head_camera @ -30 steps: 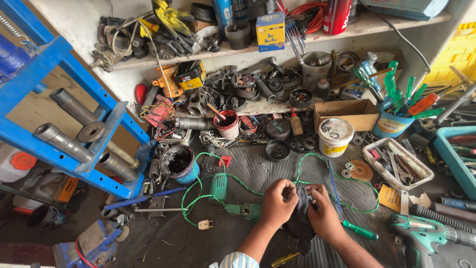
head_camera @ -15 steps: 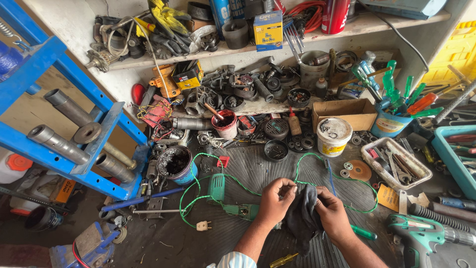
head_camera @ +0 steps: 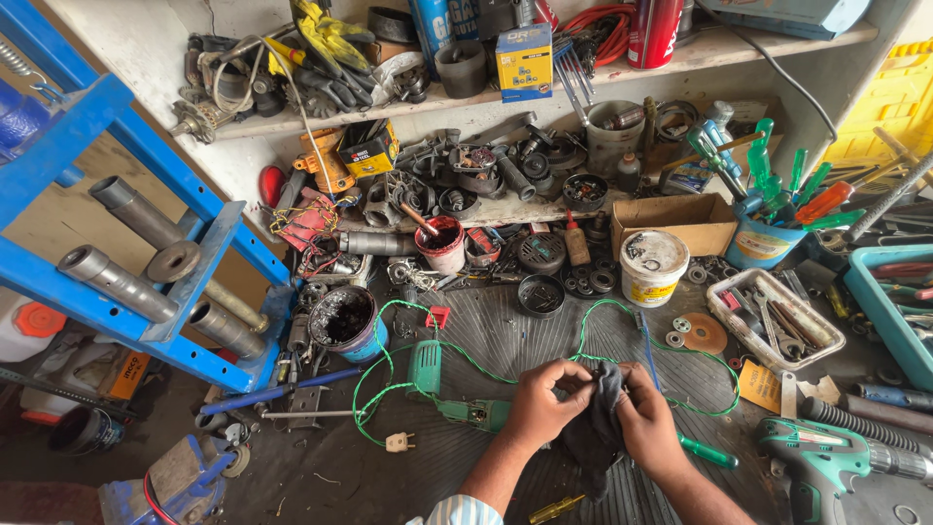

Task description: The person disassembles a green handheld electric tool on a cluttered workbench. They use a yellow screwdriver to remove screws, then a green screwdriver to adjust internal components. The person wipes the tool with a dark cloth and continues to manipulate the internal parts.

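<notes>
— Two hands low at the bench's middle: left hand (head_camera: 540, 402) and right hand (head_camera: 649, 425), wrists angled inward.
— Fingers?
— Both curled tight, pinching the dark rag (head_camera: 595, 428) bunched between them, above the ribbed mat (head_camera: 505, 321).

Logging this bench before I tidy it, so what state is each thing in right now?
Dark cloth: bunched, gripped by both hands.
Left hand: closed on the cloth.
Right hand: closed on the cloth.
Green cable: loose, looped across the mat.
Plug: unplugged, lying free.
White bucket: upright, lid on.
Cardboard box: open.
Black pot: upright, uncovered, grimy.
</notes>
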